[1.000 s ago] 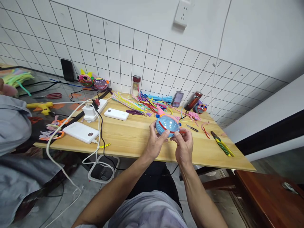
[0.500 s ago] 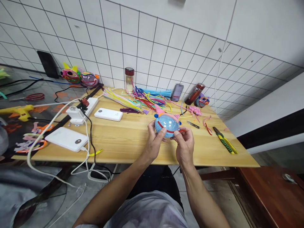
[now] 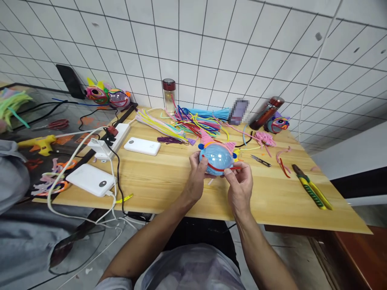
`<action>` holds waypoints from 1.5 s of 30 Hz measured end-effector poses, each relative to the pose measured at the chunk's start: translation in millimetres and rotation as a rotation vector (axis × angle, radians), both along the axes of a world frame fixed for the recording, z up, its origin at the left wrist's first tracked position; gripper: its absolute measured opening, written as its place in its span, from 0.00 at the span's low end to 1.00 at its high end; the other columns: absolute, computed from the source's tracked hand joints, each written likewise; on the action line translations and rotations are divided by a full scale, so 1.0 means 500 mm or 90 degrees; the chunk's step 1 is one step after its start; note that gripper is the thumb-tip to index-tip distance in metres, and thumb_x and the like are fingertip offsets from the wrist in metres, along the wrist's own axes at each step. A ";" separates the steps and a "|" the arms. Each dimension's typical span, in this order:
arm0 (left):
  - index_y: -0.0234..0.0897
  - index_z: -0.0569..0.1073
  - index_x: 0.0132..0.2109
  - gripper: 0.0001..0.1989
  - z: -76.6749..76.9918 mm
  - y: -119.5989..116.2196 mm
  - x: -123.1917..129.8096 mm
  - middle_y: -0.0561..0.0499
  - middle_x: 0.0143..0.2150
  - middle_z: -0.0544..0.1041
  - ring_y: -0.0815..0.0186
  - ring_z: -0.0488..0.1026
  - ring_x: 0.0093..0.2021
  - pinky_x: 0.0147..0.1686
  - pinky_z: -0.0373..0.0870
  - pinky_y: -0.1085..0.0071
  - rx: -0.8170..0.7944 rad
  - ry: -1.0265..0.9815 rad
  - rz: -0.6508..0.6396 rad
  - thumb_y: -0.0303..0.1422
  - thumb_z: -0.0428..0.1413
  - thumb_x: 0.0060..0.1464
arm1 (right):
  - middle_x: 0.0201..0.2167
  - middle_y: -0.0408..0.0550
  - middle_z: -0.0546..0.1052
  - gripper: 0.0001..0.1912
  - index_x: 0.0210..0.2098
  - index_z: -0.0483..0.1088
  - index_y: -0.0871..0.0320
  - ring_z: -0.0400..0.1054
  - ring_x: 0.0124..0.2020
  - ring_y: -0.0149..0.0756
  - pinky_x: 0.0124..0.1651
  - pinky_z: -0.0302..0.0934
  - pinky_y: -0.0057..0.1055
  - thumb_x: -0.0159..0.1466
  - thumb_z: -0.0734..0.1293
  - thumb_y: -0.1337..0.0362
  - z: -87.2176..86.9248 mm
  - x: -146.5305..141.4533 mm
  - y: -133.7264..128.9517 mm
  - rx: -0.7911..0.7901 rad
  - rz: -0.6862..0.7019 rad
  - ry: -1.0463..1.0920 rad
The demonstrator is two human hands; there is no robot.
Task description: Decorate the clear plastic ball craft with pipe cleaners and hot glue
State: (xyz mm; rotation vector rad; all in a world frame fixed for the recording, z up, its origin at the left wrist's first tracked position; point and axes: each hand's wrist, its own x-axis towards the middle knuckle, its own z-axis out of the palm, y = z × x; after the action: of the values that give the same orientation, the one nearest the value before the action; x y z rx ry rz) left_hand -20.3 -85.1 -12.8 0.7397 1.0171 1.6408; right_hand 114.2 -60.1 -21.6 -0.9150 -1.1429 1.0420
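Note:
Between my two hands is a light-blue round pipe-cleaner ornament with a clear, shiny front. Two pink cones and small dark-blue balls sit on its upper edge. A red pipe cleaner runs across its lower front and sticks out to the right. My left hand grips the ornament's left side, thumb on the front near the red strip. My right hand pinches the red pipe cleaner at the lower right edge of the ornament. The fingers behind the ornament are partly hidden.
Bundles of pipe cleaners lie at the back beside a glass bottle. Thread snips and pliers lie right. Power banks, a power strip and cables stand left, near a yellow glue gun. Another person's grey clothing shows left.
The camera view has shifted, so the table's things appear moved. My left thumb has slid up and left along the ornament's front. My right hand still pinches the red pipe cleaner.

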 end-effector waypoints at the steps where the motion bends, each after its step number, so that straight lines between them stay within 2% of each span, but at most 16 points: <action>1: 0.46 0.65 0.62 0.36 -0.003 0.003 0.002 0.43 0.66 0.72 0.54 0.81 0.55 0.42 0.87 0.61 0.003 0.000 -0.005 0.66 0.60 0.62 | 0.36 0.39 0.76 0.25 0.46 0.71 0.50 0.70 0.33 0.35 0.41 0.68 0.35 0.60 0.83 0.49 -0.001 0.002 0.004 -0.004 -0.004 0.003; 10: 0.46 0.65 0.63 0.47 0.000 0.035 0.004 0.41 0.71 0.71 0.52 0.83 0.55 0.47 0.87 0.55 -0.010 -0.028 -0.049 0.71 0.66 0.50 | 0.35 0.39 0.76 0.25 0.45 0.71 0.50 0.69 0.33 0.36 0.41 0.67 0.35 0.59 0.83 0.49 0.006 0.015 0.028 -0.015 -0.013 0.033; 13: 0.46 0.68 0.63 0.47 -0.005 0.048 0.000 0.43 0.65 0.77 0.53 0.82 0.56 0.51 0.83 0.57 0.002 -0.047 -0.047 0.72 0.65 0.49 | 0.39 0.41 0.76 0.25 0.46 0.72 0.50 0.71 0.39 0.37 0.44 0.68 0.36 0.59 0.84 0.49 0.005 0.019 0.037 -0.014 -0.024 0.030; 16: 0.45 0.72 0.61 0.44 -0.011 0.057 -0.005 0.46 0.59 0.82 0.54 0.81 0.55 0.50 0.79 0.61 0.005 -0.062 -0.040 0.71 0.66 0.50 | 0.43 0.42 0.77 0.25 0.46 0.73 0.50 0.73 0.45 0.38 0.49 0.70 0.36 0.57 0.84 0.50 0.001 0.019 0.045 -0.039 -0.015 0.051; 20: 0.44 0.74 0.60 0.43 -0.025 0.061 -0.011 0.45 0.58 0.84 0.55 0.81 0.51 0.47 0.75 0.63 0.010 -0.048 -0.059 0.72 0.64 0.51 | 0.46 0.43 0.81 0.26 0.48 0.76 0.48 0.76 0.47 0.40 0.52 0.75 0.41 0.55 0.85 0.51 0.005 0.011 0.047 -0.134 0.061 0.185; 25: 0.42 0.77 0.60 0.41 -0.039 0.059 -0.020 0.42 0.60 0.85 0.55 0.81 0.55 0.49 0.71 0.64 0.033 -0.006 -0.076 0.71 0.60 0.58 | 0.52 0.53 0.85 0.25 0.48 0.80 0.51 0.79 0.56 0.56 0.58 0.79 0.59 0.57 0.83 0.48 0.028 0.010 0.044 -0.192 0.206 0.250; 27: 0.40 0.78 0.54 0.37 -0.035 0.058 -0.028 0.43 0.56 0.85 0.59 0.81 0.49 0.46 0.71 0.66 0.019 -0.025 -0.048 0.68 0.64 0.56 | 0.53 0.53 0.86 0.26 0.49 0.81 0.51 0.79 0.58 0.58 0.60 0.79 0.62 0.56 0.83 0.47 0.036 0.012 0.046 -0.185 0.203 0.267; 29: 0.38 0.77 0.42 0.32 -0.028 0.057 -0.038 0.48 0.43 0.84 0.66 0.77 0.37 0.38 0.69 0.69 -0.005 -0.046 -0.004 0.64 0.70 0.53 | 0.53 0.52 0.86 0.27 0.50 0.81 0.50 0.79 0.60 0.58 0.61 0.78 0.63 0.55 0.84 0.48 0.043 0.015 0.049 -0.165 0.174 0.279; 32: 0.39 0.70 0.33 0.30 -0.018 0.057 -0.055 0.55 0.27 0.73 0.71 0.67 0.26 0.28 0.63 0.72 -0.026 -0.073 -0.001 0.58 0.74 0.48 | 0.53 0.51 0.86 0.28 0.51 0.81 0.50 0.78 0.60 0.58 0.62 0.78 0.62 0.54 0.84 0.50 0.055 0.020 0.058 -0.137 0.159 0.270; 36: 0.38 0.70 0.33 0.28 -0.005 0.059 -0.068 0.54 0.28 0.75 0.72 0.68 0.25 0.27 0.65 0.72 -0.009 -0.086 -0.024 0.53 0.75 0.45 | 0.51 0.52 0.86 0.31 0.54 0.80 0.49 0.79 0.60 0.59 0.61 0.78 0.62 0.53 0.85 0.49 0.075 0.024 0.069 -0.114 0.191 0.236; 42: 0.35 0.78 0.37 0.26 0.008 0.068 -0.079 0.50 0.32 0.81 0.71 0.71 0.27 0.29 0.67 0.72 0.000 -0.056 -0.043 0.49 0.76 0.44 | 0.50 0.52 0.86 0.34 0.56 0.78 0.48 0.80 0.59 0.59 0.60 0.79 0.60 0.54 0.85 0.48 0.086 0.020 0.084 -0.102 0.223 0.210; 45: 0.35 0.76 0.31 0.24 0.007 0.077 -0.084 0.52 0.27 0.78 0.72 0.68 0.25 0.27 0.64 0.73 -0.025 -0.015 -0.037 0.49 0.76 0.44 | 0.50 0.52 0.86 0.35 0.55 0.78 0.49 0.81 0.56 0.57 0.58 0.80 0.58 0.52 0.86 0.47 0.079 0.016 0.095 -0.110 0.228 0.208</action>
State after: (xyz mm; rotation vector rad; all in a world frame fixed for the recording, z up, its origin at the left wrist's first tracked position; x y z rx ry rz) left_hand -62.3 -46.5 -9.1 0.7157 0.9993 1.5712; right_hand 122.4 -12.4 18.2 -0.6498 -0.9691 1.5407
